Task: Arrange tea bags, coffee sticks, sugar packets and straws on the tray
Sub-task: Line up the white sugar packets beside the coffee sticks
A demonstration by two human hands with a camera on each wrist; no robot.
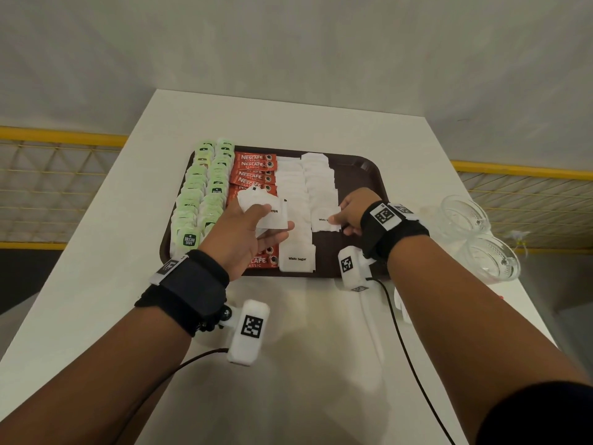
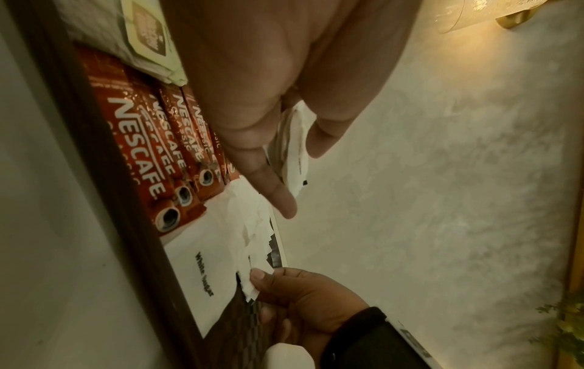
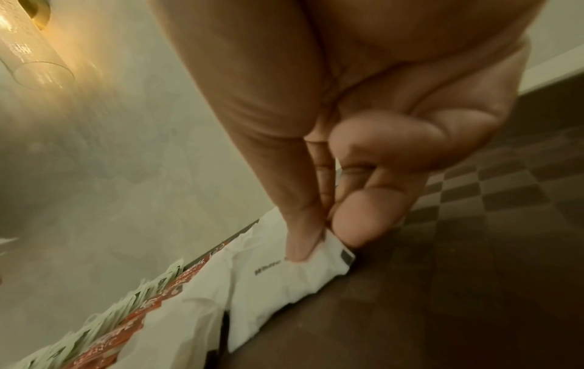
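From the head view, a dark brown plastic tray (image 1: 359,163) sits toward the far end of a white counter (image 1: 106,245), filled in columns: pale green tea bags (image 1: 205,194) along its left edge, red Nescafé coffee sticks (image 1: 255,170) beside them, then two columns of white paper sugar packets (image 1: 303,187) marked "White Sugar". The tray's right part is bare. The left hand (image 1: 244,232) hovers over the coffee sticks, its fingers curled round a small bunch of white sugar packets (image 1: 264,210). The right hand (image 1: 353,216) pinches the right edge of a single white sugar packet (image 1: 325,220) in the rightmost column. Clear patterned glass cups (image 1: 481,239) stand near the counter's right edge.

The left wrist view shows the held bunch (image 2: 294,149) edge-on, clamped between thumb and fingers (image 2: 259,159), with the coffee sticks (image 2: 158,159) overlapping like shingles against the tray's near rim. The right hand (image 2: 303,297) shows there too, its thumb on a packet corner.

The right wrist view alone shows the tray's checkered floor (image 3: 493,199), and thumb and forefinger (image 3: 300,224) nipping the packet's corner (image 3: 297,274) while the packet lies on the tray.
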